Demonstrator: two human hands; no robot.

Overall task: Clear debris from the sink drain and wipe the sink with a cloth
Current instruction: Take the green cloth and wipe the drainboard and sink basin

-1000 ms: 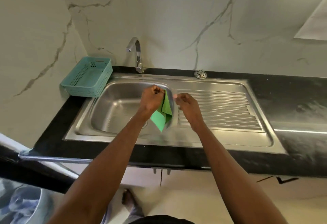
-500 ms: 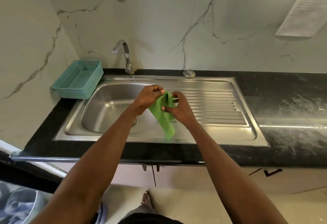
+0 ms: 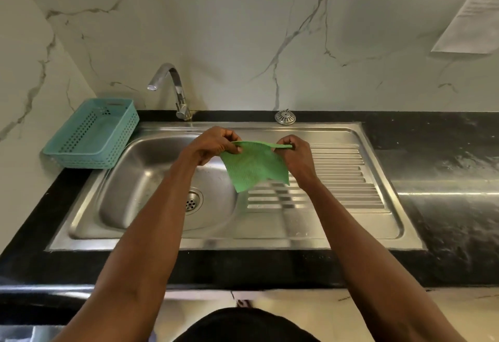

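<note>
Wall ahead of me (image 3: 243, 31): pale marble-look panels with thin grey veining, continuing round a corner onto the left wall (image 3: 24, 71). Upper right, a slanted white sheet with fine lines (image 3: 475, 9); cannot tell what it is. Black stone countertop (image 3: 442, 147) runs along the wall's base, dusty pale smears on its right part, a bright band of reflected light across it. Teal perforated plastic basket (image 3: 91, 133) sits at the left end, against the corner. Below the counter edge, pale cabinet fronts (image 3: 378, 304). Light soft, even.
</note>
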